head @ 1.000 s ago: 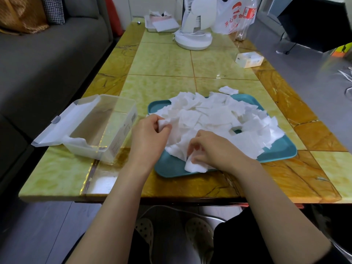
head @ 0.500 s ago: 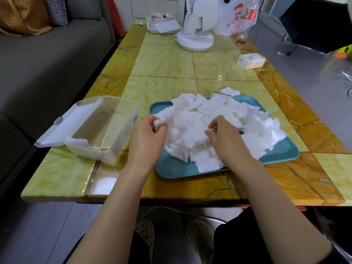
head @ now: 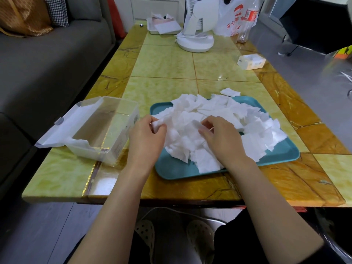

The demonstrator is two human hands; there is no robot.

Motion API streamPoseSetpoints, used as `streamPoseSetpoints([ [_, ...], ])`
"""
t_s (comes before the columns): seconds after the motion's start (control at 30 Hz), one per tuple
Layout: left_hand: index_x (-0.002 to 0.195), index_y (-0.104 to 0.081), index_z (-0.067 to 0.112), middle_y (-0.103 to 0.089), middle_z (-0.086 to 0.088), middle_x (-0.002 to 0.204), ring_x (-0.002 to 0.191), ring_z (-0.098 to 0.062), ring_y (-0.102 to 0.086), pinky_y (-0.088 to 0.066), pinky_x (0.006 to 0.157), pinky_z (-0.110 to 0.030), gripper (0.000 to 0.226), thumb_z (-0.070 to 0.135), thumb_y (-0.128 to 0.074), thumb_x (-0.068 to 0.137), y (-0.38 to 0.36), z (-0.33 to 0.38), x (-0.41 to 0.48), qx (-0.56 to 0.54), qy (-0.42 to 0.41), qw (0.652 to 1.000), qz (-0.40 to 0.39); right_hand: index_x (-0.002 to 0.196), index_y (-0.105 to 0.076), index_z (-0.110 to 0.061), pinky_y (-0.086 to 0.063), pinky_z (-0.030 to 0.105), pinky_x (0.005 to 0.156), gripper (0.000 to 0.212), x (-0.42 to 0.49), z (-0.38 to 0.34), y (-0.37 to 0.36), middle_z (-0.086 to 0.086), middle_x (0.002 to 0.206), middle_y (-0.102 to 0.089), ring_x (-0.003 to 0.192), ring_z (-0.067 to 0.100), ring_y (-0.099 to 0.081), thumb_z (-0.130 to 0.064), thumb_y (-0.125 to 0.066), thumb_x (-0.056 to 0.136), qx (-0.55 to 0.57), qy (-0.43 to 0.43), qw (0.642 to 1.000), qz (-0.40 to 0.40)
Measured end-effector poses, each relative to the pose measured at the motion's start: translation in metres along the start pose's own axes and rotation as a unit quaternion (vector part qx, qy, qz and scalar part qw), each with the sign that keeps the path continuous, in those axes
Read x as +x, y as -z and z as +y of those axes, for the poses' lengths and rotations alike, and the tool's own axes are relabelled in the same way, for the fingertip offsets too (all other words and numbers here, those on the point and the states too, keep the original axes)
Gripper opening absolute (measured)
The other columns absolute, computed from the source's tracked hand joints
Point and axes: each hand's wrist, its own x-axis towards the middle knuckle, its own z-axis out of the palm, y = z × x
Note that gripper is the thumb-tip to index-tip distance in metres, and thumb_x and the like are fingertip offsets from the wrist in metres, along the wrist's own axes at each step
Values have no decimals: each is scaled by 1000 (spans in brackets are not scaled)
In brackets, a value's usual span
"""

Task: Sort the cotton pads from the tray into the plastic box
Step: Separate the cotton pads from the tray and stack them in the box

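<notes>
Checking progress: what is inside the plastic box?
Through the clear walls of the plastic box, only a white sheet drooping in from the open lid shows, nothing else. The bottom under that sheet is covered.

The tiled worktop [head: 163, 61] bears a teal tray [head: 171, 170] at centre, a clear box [head: 122, 141] at left, a stray pad [head: 230, 92], fan [head: 195, 42] and carton [head: 251, 61] above.

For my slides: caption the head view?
Left hand and right hand each pinch cotton pads heaped on the tray, plastic box open alongside.
</notes>
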Motion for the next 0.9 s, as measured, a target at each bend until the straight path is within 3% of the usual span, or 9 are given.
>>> streamPoseSetpoints([
  [0.17,76,-52,14,-50,7,64,61,-4,-46,-35,52,-15,13,14,-54,90,2,-2,1,11,10,1000,22,87,-57,-18,-43,18,65,9,2,-8,7,-10,74,-57,70,6,-53,-24,-55,94,203,-30,976,78],
  [0.27,77,-53,15,-51,6,63,56,-3,-47,-35,49,-12,13,14,-56,90,2,-1,2,-7,19,1000,3,83,-58,-17,-50,17,57,11,1,-19,15,-11,64,-62,58,1,-59,-17,-55,94,443,-107,890,-6],
  [0.37,73,-57,17,-58,3,62,51,0,-51,-36,49,-11,15,14,-59,88,0,3,2,-70,38,996,-49,92,-60,-8,-53,17,58,5,-3,-29,17,2,75,-68,62,8,-66,-11,-55,93,526,-111,838,-93],
  [0.43,76,-64,14,-68,-9,70,62,-10,-59,-48,64,-32,9,21,-63,83,-4,4,3,-127,53,987,-85,99,-61,-2,-54,19,57,10,-3,-31,13,10,83,-67,64,11,-65,-5,-58,90,507,-91,851,-103],
  [0.5,84,-68,9,-71,-18,81,73,-27,-65,-53,76,-49,24,30,-61,77,-6,6,2,-158,64,980,-105,95,-63,-2,-54,20,56,9,-3,-29,8,12,85,-66,64,10,-64,-1,-63,86,454,-69,884,-86],
  [0.6,87,-69,3,-67,-28,87,75,-32,-64,-48,84,-61,36,36,-61,78,-6,7,1,-164,60,977,-125,91,-67,-3,-53,18,56,9,-3,-25,4,10,83,-67,66,9,-64,-1,-66,83,371,-18,927,-54],
  [0.73,87,-67,-2,-66,-29,88,74,-23,-58,-50,79,-60,42,39,-58,81,-6,6,2,-164,53,976,-131,87,-69,-6,-52,17,56,7,-3,-23,4,3,78,-66,66,9,-61,-2,-67,82,346,16,937,-44],
  [0.83,89,-63,-7,-63,-33,90,74,-21,-55,-47,73,-43,56,48,-56,79,-6,5,1,-168,48,976,-132,89,-70,0,-52,18,57,8,-2,-22,4,7,82,-67,67,12,-60,-3,-68,82,345,22,937,-44],
  [0.9,88,-62,-10,-62,-34,88,72,-22,-58,-50,75,-43,60,49,-52,84,-6,8,0,-171,63,975,-127,91,-70,0,-53,19,57,11,-2,-21,4,7,83,-67,66,12,-60,-4,-69,81,335,30,941,-40],
])
